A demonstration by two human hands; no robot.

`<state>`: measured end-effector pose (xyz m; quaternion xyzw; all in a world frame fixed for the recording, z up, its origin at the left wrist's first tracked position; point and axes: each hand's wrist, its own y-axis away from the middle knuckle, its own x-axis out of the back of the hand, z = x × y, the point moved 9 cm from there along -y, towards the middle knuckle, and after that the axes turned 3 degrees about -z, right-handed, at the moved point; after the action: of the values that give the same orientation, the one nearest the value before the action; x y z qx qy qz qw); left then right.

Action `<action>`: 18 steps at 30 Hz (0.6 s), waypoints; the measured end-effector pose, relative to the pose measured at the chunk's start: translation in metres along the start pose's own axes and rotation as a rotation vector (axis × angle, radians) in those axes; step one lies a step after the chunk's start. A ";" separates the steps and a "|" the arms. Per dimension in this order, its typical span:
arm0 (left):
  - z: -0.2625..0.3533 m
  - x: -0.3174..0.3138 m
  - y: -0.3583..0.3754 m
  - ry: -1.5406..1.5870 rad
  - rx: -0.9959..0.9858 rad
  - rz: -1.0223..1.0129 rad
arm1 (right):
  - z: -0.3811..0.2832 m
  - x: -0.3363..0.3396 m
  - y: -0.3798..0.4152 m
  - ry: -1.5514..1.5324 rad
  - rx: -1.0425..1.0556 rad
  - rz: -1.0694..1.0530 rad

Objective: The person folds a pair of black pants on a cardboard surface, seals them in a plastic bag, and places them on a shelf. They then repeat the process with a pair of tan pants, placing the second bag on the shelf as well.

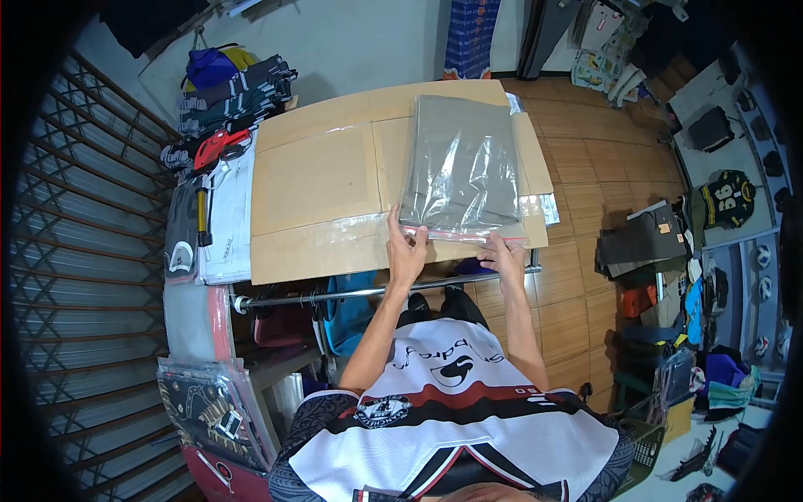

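Note:
A clear plastic bag (464, 167) with a folded grey-olive cloth item inside lies flat on a cardboard sheet (314, 180). Along its near edge runs a thin reddish strip (460, 238). At the near left corner, my left hand (406, 251) has its thumb on the strip and a finger along the bag's side. My right hand (504, 258) pinches the same edge near the right corner. Light glares on the plastic, and the undersides of the fingers are hidden.
Left of the cardboard lie a red tool (220, 148), a yellow-and-black tool (202, 216) and packaged clothes (227, 226). A metal rail (360, 290) runs below the near edge. Folded clothes (238, 96) are stacked at the far left. More clothes (648, 238) lie right, beyond the tiled floor (577, 167).

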<state>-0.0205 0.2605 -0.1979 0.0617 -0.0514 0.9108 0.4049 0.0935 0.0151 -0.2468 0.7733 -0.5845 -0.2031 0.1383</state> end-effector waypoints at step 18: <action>-0.011 -0.021 -0.003 -0.077 0.000 -0.103 | 0.004 -0.013 -0.004 0.137 0.019 -0.048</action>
<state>-0.0053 0.2488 -0.2120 0.0994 -0.0636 0.8857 0.4490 0.0922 0.0285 -0.2498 0.8003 -0.5570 -0.1477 0.1658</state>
